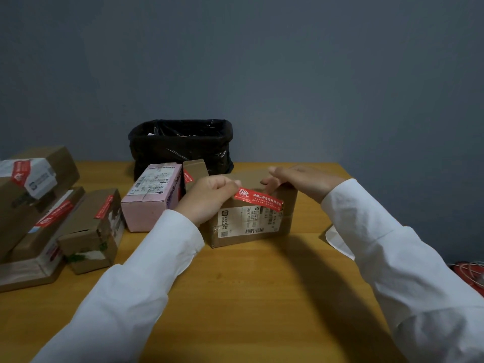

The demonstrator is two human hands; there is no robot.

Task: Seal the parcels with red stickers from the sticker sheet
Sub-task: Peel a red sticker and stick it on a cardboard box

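A brown cardboard parcel (pixel 251 221) with a white shipping label stands in the middle of the wooden table (pixel 235 297). A long red sticker (pixel 259 199) with white print lies slanted across its near top edge. My left hand (pixel 209 197) pinches the sticker's left end with curled fingers. My right hand (pixel 298 180) rests on the parcel's top, its thumb touching the box just above the sticker and its fingers lying over the far side. A white sheet (pixel 337 241), partly hidden by my right sleeve, lies at the table's right edge.
A pink box (pixel 154 197) and a small brown box (pixel 195 170) with a red sticker stand left of the parcel. Several brown parcels (pixel 47 213) with red stickers are stacked at far left. A black-bagged bin (pixel 180 145) sits behind, against the wall.
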